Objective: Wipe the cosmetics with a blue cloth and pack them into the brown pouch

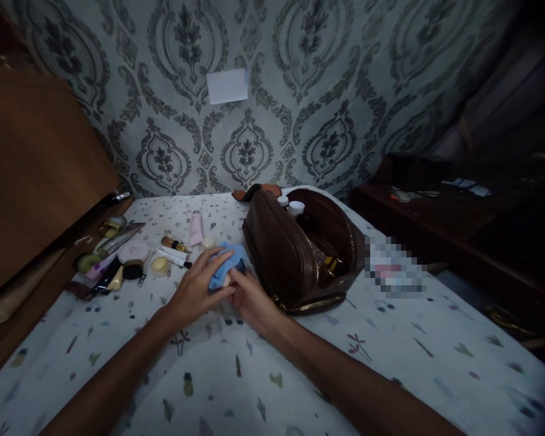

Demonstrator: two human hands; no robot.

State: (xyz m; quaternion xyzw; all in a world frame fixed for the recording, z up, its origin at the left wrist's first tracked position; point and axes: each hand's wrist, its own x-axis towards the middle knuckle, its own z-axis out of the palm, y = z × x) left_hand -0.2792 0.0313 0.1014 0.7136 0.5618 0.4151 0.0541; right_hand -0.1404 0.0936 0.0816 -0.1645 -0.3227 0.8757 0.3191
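Note:
My left hand (195, 287) is closed over a blue cloth (222, 261), its fingers pressing the cloth down. My right hand (257, 303) grips a small item with a dark part (240, 266), mostly covered by the cloth; its kind cannot be made out. Just right of both hands stands a brown toiletry bag (277, 248), unzipped, with white-lidded jars (295, 208) and other things inside. Left of the hands lie a pink tube (196, 228), a gold and black tube (175, 244), white tubes (175, 255) and a small yellow round pot (160, 266).
More cosmetics, among them a round pale compact (133, 252) and a black-lidded jar (132, 269), crowd the left by a wooden panel (40, 175). A patterned sheet (227, 375) covers the surface. A pixelated item (393, 266) lies right of the bag; dark furniture (409, 212) stands beyond.

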